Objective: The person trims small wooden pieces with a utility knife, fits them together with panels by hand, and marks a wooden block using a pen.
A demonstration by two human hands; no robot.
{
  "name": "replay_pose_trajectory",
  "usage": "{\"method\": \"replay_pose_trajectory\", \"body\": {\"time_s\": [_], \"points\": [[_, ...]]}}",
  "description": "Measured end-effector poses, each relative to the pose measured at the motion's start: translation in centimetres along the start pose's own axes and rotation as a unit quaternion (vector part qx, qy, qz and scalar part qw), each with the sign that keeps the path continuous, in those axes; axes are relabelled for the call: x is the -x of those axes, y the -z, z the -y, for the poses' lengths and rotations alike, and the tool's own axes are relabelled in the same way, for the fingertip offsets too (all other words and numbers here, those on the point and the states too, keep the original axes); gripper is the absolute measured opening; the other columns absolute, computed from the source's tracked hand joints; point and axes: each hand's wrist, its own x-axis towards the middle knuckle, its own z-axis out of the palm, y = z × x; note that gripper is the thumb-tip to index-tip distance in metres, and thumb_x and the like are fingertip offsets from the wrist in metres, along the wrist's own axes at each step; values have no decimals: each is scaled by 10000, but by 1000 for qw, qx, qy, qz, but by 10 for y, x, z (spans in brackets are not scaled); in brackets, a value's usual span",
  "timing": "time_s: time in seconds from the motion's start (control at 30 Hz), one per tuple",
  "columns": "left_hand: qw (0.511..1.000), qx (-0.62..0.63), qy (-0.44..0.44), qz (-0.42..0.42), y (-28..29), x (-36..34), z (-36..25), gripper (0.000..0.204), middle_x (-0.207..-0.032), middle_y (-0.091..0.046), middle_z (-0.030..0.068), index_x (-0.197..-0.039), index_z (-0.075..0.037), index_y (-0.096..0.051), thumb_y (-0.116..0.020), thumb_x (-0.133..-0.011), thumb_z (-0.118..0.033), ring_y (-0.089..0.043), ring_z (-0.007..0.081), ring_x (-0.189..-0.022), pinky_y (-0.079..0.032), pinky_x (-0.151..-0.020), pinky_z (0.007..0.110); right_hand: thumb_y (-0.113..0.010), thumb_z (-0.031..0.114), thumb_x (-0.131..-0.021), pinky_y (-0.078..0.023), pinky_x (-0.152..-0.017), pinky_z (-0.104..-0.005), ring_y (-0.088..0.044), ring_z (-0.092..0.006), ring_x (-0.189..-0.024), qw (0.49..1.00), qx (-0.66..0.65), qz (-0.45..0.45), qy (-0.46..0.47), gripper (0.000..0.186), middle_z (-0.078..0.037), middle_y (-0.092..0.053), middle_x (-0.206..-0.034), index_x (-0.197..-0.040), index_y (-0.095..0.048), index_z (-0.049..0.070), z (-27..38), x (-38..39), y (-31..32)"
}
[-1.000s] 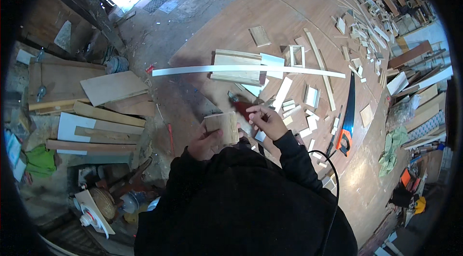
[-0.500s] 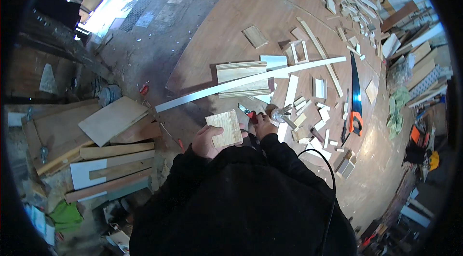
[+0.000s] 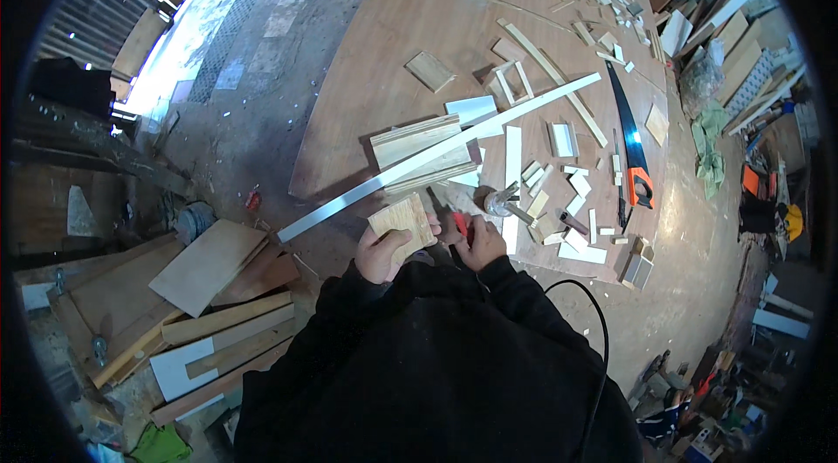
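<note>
Plywood is what your left hand (image 3: 381, 252) has hold of: a small square offcut (image 3: 403, 224), pale and flat, gripped along its lower edge with your fingers curled round it. It sits at the near edge of the big brown plywood sheet (image 3: 375, 44) that serves as your work surface, just below the long white strip (image 3: 436, 155) running diagonally across the sheet.

Your right hand (image 3: 478, 242) is closed around a red-handled tool (image 3: 460, 223), just right of the offcut; what kind of tool it is you cannot tell from this view. A short metal piece (image 3: 501, 200) lies just beyond that hand.

Under the white strip rests a stack of pale boards (image 3: 416, 147). Further right, small white and wooden offcuts (image 3: 559, 201) are scattered about, and a handsaw (image 3: 632, 144) with an orange handle lies lengthwise near the sheet's right edge. A small open wooden frame (image 3: 511, 82) sits beyond the strip.

On the floor to your left, a loose plywood panel (image 3: 208, 264) lies on a heap of boards. A black cable (image 3: 594, 332) loops beside your right sleeve.
</note>
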Motion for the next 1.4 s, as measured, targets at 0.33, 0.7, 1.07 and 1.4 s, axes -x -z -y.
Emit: {"method": "replay_pose_trajectory", "body": {"time_s": [0.33,0.7,1.07,1.4], "points": [[874,-423,-236,41,-45,-18,3,147,-1249,-621,206,-1090,33,-511,-539,-961,-33,-653,194,-1009,-516,-858,295,-607,63,-879,-492,-648,-309,-593,-231,-740,932,-349,-92,33,383,-145,-586,-919,-1255,-563,5,83,29,186],[779,-510,-363,39,-121,-16,33,152,-1162,-653,233,-871,-32,-410,-548,-895,27,-663,246,-1005,-509,-850,334,-782,255,-812,-463,-513,-289,-584,-173,-580,969,-121,-129,171,395,-64,-604,-801,-1190,-735,150,74,58,263],[702,-550,-451,-12,-175,-6,76,334,-1042,-684,178,-777,-60,-390,-705,-731,41,-668,339,-895,-528,-791,388,-771,308,-829,-472,-492,-280,-580,-160,-553,961,-105,-135,219,396,-39,-605,-767,-1213,-731,217,29,93,299],[694,-508,-505,-72,-190,-9,141,291,-1040,-689,191,-817,-17,-447,-706,-712,64,-681,368,-942,-546,-785,384,-792,251,-802,-438,-503,-294,-572,-182,-566,951,-140,-136,240,410,-69,-605,-750,-1199,-734,165,-12,119,313]]}}
